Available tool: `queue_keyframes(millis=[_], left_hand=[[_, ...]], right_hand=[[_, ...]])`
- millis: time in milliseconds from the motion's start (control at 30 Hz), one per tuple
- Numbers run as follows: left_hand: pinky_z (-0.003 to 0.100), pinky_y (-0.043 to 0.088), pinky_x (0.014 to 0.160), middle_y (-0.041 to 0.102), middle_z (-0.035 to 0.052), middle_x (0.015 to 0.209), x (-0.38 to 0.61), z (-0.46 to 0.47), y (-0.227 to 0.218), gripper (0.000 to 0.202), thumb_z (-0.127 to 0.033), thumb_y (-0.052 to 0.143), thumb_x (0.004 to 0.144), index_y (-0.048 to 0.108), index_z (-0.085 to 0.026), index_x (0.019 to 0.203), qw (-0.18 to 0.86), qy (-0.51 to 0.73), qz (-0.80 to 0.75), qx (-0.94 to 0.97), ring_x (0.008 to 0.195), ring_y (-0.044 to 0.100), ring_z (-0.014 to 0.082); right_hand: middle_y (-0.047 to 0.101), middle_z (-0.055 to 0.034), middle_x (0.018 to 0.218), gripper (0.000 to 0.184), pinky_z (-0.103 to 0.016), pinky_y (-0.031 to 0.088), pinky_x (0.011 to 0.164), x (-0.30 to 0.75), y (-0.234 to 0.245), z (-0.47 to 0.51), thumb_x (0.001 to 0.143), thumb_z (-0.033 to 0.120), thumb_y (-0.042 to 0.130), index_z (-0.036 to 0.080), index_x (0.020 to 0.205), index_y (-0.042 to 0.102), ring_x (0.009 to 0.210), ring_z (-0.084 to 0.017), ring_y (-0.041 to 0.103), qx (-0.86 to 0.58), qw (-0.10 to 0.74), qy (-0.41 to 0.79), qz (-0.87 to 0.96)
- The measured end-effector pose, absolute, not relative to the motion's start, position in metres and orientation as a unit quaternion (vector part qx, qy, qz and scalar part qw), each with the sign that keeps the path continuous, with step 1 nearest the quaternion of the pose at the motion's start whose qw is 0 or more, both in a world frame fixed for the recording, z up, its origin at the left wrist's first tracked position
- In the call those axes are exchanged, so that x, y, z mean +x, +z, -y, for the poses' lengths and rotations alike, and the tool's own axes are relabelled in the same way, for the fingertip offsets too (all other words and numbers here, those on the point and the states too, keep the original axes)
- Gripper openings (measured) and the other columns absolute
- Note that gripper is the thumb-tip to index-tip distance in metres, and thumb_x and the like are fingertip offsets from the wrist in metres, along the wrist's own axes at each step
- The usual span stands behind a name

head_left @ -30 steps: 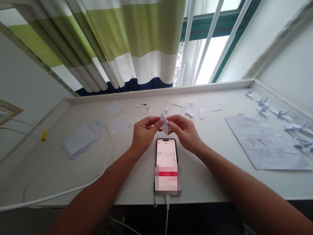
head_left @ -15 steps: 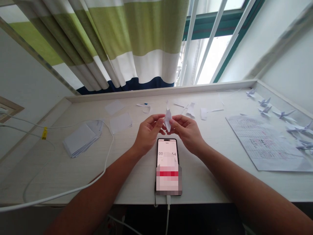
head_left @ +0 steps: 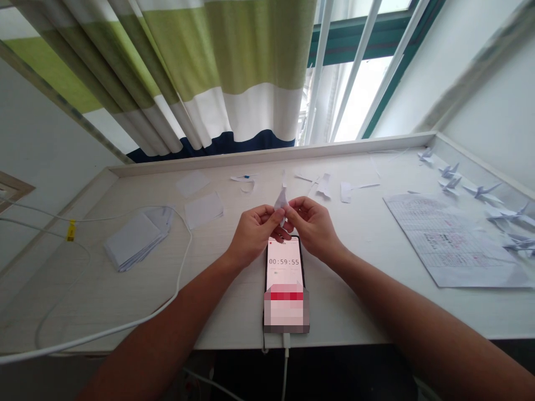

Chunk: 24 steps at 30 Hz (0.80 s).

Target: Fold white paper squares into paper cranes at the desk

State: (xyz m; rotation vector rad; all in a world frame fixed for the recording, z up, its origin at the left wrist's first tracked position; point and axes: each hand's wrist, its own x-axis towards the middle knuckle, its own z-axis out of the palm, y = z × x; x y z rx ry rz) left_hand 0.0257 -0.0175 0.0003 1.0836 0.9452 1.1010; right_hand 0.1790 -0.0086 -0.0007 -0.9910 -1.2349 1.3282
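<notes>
Between my two hands is a small folded white paper piece [head_left: 282, 197], narrow and pointed at the top, held just above the far end of a phone. My left hand [head_left: 261, 228] pinches its lower left side with thumb and fingers. From the other side my right hand [head_left: 311, 223] grips it the same way, the thumbs almost meeting. The fingers cover the paper's lower part. Right below lies the phone [head_left: 285, 275], face up, its screen showing a running time and a cable plugged into its near end.
Folded paper cranes [head_left: 482, 191] line the right side beside a written sheet [head_left: 451, 239]. At left lie a stack of paper [head_left: 136, 236] and a loose square [head_left: 204, 209]. Paper scraps [head_left: 324, 186] are scattered behind my hands. A white cable [head_left: 186, 267] crosses my left forearm.
My hands have come slightly nearer to me and closer together. The folded paper has turned, and the thumbs now press on its lower part.
</notes>
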Motion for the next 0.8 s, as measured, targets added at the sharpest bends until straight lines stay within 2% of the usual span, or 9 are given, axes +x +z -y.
queue_keyframes(millis=[267,367,600,800], left_hand=[[0.027,0.059,0.057,0.077,0.0068,0.073,0.021,0.017,0.002,0.041,-0.052,0.087,0.08,0.072,-0.013,0.083,0.633,0.459,-0.415,0.465,0.059,0.071,0.0156],[0.027,0.06,0.058,0.074,0.0052,0.07,0.02,0.017,0.001,0.04,-0.051,0.087,0.079,0.073,-0.013,0.082,0.63,0.452,-0.414,0.477,0.057,0.069,0.0143],[0.025,0.058,0.055,0.07,0.0019,0.062,0.021,0.018,0.006,0.037,-0.048,0.089,0.077,0.072,-0.015,0.079,0.617,0.45,-0.416,0.495,0.055,0.066,0.0131],[0.025,0.057,0.055,0.068,0.0007,0.06,0.02,0.019,0.008,0.038,-0.046,0.089,0.077,0.071,-0.014,0.08,0.619,0.442,-0.42,0.495,0.053,0.064,0.0121]], right_hand=[[0.07,0.0004,0.067,0.039,-0.029,0.056,0.061,0.187,0.003,0.008,0.088,0.057,0.077,0.019,0.088,0.066,0.061,-0.014,0.066,-0.395,0.468,0.563,0.555],[0.071,-0.001,0.07,0.036,-0.029,0.056,0.063,0.192,0.005,0.008,0.092,0.054,0.072,0.019,0.084,0.069,0.065,-0.014,0.066,-0.383,0.437,0.55,0.599],[0.069,-0.0003,0.069,0.032,-0.026,0.05,0.057,0.196,0.006,0.009,0.095,0.047,0.07,0.019,0.079,0.07,0.061,-0.012,0.061,-0.427,0.454,0.458,0.633],[0.071,-0.0014,0.075,0.028,-0.027,0.052,0.058,0.197,0.007,0.007,0.093,0.044,0.072,0.019,0.083,0.069,0.062,-0.012,0.063,-0.409,0.469,0.455,0.636]])
